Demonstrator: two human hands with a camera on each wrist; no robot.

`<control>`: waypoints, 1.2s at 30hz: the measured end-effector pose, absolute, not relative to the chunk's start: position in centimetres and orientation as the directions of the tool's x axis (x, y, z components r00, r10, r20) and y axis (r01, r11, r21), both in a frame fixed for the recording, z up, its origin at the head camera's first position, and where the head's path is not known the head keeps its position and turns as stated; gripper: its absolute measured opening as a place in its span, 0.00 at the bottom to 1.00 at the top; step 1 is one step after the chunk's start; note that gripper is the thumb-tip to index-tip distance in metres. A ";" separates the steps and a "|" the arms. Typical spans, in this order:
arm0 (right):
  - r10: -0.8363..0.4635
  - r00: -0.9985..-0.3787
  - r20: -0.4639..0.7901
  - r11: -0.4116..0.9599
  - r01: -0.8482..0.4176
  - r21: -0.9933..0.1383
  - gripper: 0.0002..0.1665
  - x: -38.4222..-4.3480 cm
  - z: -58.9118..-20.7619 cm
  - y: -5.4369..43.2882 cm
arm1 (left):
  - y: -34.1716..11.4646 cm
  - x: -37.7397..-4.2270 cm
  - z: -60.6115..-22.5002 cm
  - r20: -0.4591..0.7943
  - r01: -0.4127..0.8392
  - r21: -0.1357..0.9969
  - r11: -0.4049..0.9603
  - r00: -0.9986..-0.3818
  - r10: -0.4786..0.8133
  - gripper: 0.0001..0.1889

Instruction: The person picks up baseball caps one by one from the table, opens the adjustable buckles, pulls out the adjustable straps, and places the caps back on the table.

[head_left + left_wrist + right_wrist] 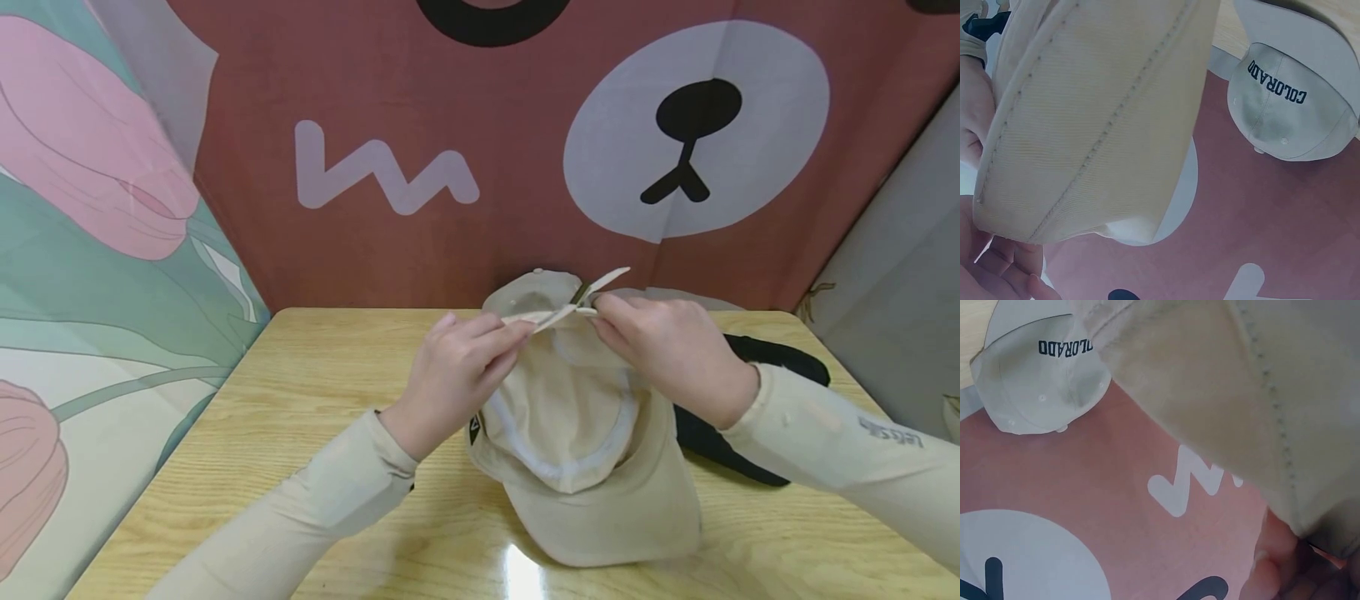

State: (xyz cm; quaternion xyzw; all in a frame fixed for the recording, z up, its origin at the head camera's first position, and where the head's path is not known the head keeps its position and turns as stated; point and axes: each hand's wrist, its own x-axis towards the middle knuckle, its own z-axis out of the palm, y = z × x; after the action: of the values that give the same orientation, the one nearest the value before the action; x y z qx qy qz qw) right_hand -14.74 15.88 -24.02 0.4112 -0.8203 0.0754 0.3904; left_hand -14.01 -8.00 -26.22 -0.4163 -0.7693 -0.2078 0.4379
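Beige cap (573,433) well inside left table edge (182,454).

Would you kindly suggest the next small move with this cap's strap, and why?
Perhaps the right hand should draw the loose strap end flat: it sticks up between the hands, while the left hand pinches the strap and could steady the cap.

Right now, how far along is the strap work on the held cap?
Done: the strap pieces at the back of the held cap meet and cross.
In hand: both hands pinch the strap; whether it's fastened isn't clear.
Left: probably securing the loose tip, which sticks up, then setting the cap down.
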 end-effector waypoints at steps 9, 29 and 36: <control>-0.612 -0.358 0.705 0.650 -0.735 0.191 0.29 -14.7 -24.1 15.8 | -8.0 -14.0 -26.4 0.846 0.820 -0.054 0.570 -0.266 0.463 0.08; -0.599 -0.384 0.703 0.651 -0.744 0.149 0.29 -14.8 -24.4 16.0 | -8.3 -14.0 -26.5 0.840 0.820 -0.060 0.569 -0.267 0.472 0.07; -0.601 -0.352 0.718 0.654 -0.732 0.189 0.28 -14.9 -24.3 15.7 | -8.3 -14.1 -26.5 0.834 0.822 -0.023 0.569 -0.298 0.464 0.07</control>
State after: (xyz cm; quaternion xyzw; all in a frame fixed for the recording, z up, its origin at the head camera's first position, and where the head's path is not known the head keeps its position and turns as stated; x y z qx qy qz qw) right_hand -14.85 15.75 -24.35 0.4074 -0.8180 0.0827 0.3976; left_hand -14.07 -8.25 -26.46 -0.4137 -0.7775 -0.2111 0.4240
